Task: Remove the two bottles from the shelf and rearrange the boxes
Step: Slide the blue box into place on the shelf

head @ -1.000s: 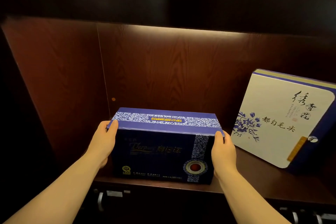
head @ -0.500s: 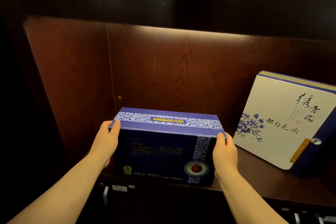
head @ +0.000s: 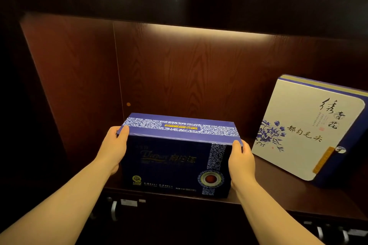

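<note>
Blue box shifted along the shelf

The blue box [head: 175, 157], gripped at both ends by the left hand [head: 113, 150] and right hand [head: 242, 162], is now set slightly farther from the shelf's [head: 278, 191] left wall.

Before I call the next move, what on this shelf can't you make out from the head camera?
- Head view: cream box is cut off by the right frame edge.
- Fine print on the dark blue box: too small and dim.
- Fingers of left hand and right hand: hidden behind the box ends.
- Bottles: none visible; outside the frame unknown.
</note>
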Available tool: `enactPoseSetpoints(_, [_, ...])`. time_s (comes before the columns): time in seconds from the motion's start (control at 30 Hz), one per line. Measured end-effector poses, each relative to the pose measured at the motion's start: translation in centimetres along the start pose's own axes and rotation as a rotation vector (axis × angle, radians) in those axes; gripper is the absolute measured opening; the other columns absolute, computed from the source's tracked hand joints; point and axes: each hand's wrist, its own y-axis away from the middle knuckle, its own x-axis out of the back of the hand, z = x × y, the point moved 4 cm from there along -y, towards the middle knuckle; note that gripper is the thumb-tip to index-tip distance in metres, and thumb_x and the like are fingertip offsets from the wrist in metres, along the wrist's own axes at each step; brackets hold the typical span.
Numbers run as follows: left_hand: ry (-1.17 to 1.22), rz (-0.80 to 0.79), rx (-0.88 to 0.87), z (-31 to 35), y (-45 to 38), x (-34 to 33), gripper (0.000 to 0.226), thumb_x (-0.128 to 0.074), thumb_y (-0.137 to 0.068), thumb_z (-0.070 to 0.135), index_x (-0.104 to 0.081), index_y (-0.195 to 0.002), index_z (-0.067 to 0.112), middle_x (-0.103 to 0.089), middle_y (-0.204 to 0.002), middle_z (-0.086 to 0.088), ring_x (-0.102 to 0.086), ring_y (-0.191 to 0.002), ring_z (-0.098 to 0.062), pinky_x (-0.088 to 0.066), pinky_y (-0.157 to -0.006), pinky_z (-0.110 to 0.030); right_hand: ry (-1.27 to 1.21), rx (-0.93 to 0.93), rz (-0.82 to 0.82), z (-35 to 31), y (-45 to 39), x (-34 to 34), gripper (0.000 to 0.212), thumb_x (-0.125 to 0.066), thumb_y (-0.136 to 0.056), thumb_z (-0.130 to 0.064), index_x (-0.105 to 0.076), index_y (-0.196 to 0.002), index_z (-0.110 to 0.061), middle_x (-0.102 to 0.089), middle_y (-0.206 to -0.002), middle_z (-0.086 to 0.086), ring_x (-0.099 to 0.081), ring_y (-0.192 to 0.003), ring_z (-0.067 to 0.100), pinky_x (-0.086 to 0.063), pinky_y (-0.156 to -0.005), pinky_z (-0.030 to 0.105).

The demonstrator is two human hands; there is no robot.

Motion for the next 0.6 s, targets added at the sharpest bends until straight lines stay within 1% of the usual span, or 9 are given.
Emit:
enactPoseSetpoints(0.1, [-0.015, 0.006, -0.002, -0.08, -0.23, 0.12, 0.031, -0.041, -0.101, 0.051, -0.051, -0.116, 0.026, -0.062, -0.107, 0.0, -0.061, -0.092, -0.015, -0.043, -0.062, -0.03, 0.017, 0.007, 0.0, 0.02, 0.25, -0.12, 0.019, -0.038, -0.107, -0.041, -0.055, -0.116, -0.037, -0.068, -0.115, 0.005, -0.062, -0.107, 0.032, -0.052, -0.098, 0.057])
enactPoseSetpoints(0.4, [-0.031, 0.029, -0.001, -0.12, 0.16, 0.24, 0.03, -0.042, -0.1, 0.054, -0.048, -0.117, 0.03, -0.061, -0.106, 0.002, -0.062, -0.093, -0.015, -0.045, -0.062, -0.031, 0.023, 0.042, 0.014, 0.33, -0.07, -0.16, 0.019, -0.038, -0.109, -0.04, -0.055, -0.115, -0.035, -0.068, -0.117, 0.007, -0.061, -0.106, 0.031, -0.051, -0.096, 0.052])
enactPoseSetpoints(0.47, [-0.043, 0.028, -0.008, -0.16, 0.08, 0.32, 0.032, -0.042, -0.099, 0.055, -0.048, -0.118, 0.03, -0.062, -0.107, 0.002, -0.062, -0.094, -0.016, -0.046, -0.062, -0.031, 0.022, 0.044, 0.016, 0.5, -0.08, -0.19, 0.025, -0.038, -0.109, -0.04, -0.058, -0.121, -0.031, -0.068, -0.119, 0.008, -0.061, -0.107, 0.031, -0.051, -0.095, 0.051])
enactPoseSetpoints(0.5, [-0.053, 0.027, -0.014, -0.21, 0.04, 0.38, 0.033, -0.042, -0.099, 0.056, -0.048, -0.119, 0.031, -0.062, -0.107, 0.002, -0.063, -0.094, -0.016, -0.046, -0.061, -0.031, 0.023, 0.042, 0.014, 0.59, -0.08, -0.19, 0.031, -0.038, -0.109, -0.041, -0.059, -0.127, -0.028, -0.068, -0.121, 0.008, -0.061, -0.109, 0.031, -0.051, -0.096, 0.052])
enactPoseSetpoints(0.57, [-0.064, 0.023, -0.025, -0.38, -0.05, 0.44, 0.033, -0.041, -0.098, 0.058, -0.047, -0.118, 0.032, -0.062, -0.107, 0.002, -0.062, -0.094, -0.016, -0.046, -0.062, -0.031, 0.029, 0.039, 0.01, 0.73, -0.14, -0.14, 0.039, -0.037, -0.109, -0.042, -0.057, -0.137, -0.024, -0.067, -0.124, 0.008, -0.061, -0.112, 0.031, -0.051, -0.098, 0.052])
enactPoseSetpoints(0.6, [-0.066, 0.021, -0.028, -0.4, -0.04, 0.42, 0.032, -0.041, -0.098, 0.058, -0.047, -0.117, 0.033, -0.062, -0.107, 0.002, -0.062, -0.094, -0.016, -0.046, -0.062, -0.032, 0.032, 0.042, 0.01, 0.77, -0.21, -0.13, 0.04, -0.037, -0.109, -0.042, -0.056, -0.139, -0.023, -0.066, -0.126, 0.008, -0.06, -0.113, 0.031, -0.051, -0.098, 0.052])
